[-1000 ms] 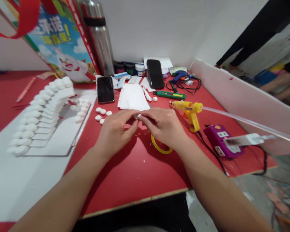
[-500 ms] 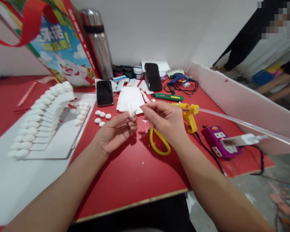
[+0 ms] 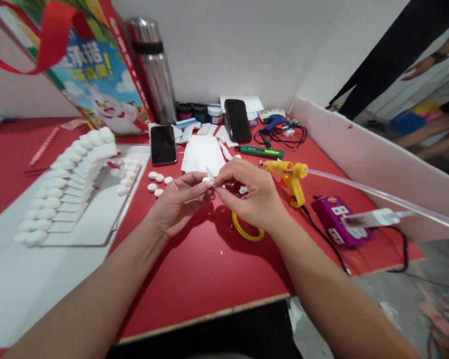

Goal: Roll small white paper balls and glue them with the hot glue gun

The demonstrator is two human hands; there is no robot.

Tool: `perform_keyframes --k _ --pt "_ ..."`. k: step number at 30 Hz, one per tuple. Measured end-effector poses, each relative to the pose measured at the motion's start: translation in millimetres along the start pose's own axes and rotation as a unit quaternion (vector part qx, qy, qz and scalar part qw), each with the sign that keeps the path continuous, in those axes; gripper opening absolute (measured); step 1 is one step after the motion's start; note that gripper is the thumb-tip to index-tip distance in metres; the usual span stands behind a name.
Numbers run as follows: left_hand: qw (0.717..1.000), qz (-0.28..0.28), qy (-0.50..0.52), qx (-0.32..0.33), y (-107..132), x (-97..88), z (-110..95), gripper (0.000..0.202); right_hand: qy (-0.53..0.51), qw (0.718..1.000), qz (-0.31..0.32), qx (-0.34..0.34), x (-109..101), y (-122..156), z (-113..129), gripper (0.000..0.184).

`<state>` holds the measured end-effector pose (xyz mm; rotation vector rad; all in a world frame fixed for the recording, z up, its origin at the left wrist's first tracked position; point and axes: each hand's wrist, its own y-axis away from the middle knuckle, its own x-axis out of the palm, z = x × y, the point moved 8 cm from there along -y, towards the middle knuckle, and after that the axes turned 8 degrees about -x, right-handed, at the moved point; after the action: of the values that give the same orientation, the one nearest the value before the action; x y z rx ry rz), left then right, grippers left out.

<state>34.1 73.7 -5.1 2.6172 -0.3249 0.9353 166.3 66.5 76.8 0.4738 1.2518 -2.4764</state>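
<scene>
My left hand (image 3: 183,199) pinches a small white lump (image 3: 208,181), maybe soft clay, between thumb and fingers. A thin white point sticks up from it. My right hand (image 3: 249,192) meets it from the other side, thumb and fingertips closed on the lump's edge. Several white rounded pieces (image 3: 156,177) lie on the red table left of my hands. Farther left stands a white stair-shaped model (image 3: 78,199) with white oval pieces (image 3: 52,192) lined along its outer edge. A yellow loop handle (image 3: 243,232) shows partly beneath my right hand.
A yellow glue gun (image 3: 290,174) with a long clear stick lies right, near a purple box (image 3: 336,219). Behind are phones (image 3: 163,144), white sheets (image 3: 205,149), a green cutter (image 3: 260,151), a steel flask (image 3: 151,75) and a picture bag (image 3: 101,85). Another person's hand (image 3: 419,69) shows upper right.
My right hand has moved left and its fingertips have come onto the white lump in my left hand. More of the glue gun's front now shows.
</scene>
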Motion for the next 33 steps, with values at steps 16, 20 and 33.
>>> perform_keyframes --k 16,20,33 --pt "0.979 -0.021 -0.180 0.095 5 -0.5 -8 0.020 0.066 0.998 -0.012 -0.016 -4 1 -1 0.011" --pt "0.986 -0.022 -0.150 0.068 2 -0.5 -3 0.020 0.092 0.994 0.005 -0.057 -4 2 2 0.010" --pt "0.986 0.146 0.050 -0.059 11 25.4 8 0.023 -0.006 0.969 -0.177 0.175 -35 4 -2 0.018"
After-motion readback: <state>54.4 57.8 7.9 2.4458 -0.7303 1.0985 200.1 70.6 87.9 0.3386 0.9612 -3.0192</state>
